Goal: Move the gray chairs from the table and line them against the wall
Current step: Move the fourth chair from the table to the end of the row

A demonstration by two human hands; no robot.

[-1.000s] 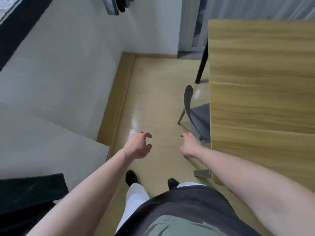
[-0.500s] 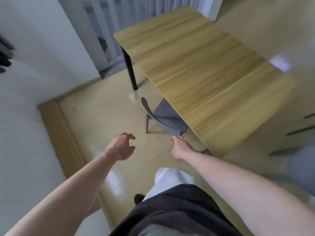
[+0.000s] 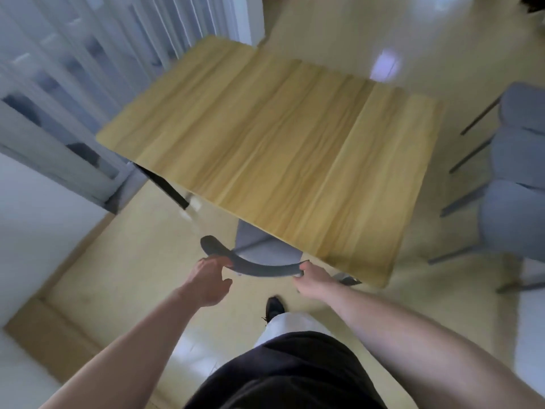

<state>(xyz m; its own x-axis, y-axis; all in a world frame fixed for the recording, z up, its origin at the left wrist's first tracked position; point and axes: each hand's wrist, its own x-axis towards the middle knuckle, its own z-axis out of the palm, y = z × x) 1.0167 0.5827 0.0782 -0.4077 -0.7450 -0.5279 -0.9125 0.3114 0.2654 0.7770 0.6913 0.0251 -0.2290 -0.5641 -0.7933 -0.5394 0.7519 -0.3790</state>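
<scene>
A gray chair (image 3: 265,246) stands tucked under the near edge of the wooden table (image 3: 280,149). Only its curved dark backrest (image 3: 259,268) and part of its seat show. My right hand (image 3: 314,277) grips the right end of the backrest, fingers curled round it. At the left part of the backrest is my left hand (image 3: 211,276): its fingertips touch the top edge and its thumb is spread apart below. More gray chairs (image 3: 516,178) stand on the floor at the right, blurred.
A white wall (image 3: 35,231) with a wooden baseboard (image 3: 59,329) runs along the left. Pale curtains (image 3: 88,54) hang behind the table's far left corner. A black table leg (image 3: 169,187) stands near them. My legs and one shoe (image 3: 274,308) are below the chair.
The view has swung right, off the wall and onto the table. Both hands moved forward to the chair's backrest; the right one took hold of its end and the left one reached its top edge.
</scene>
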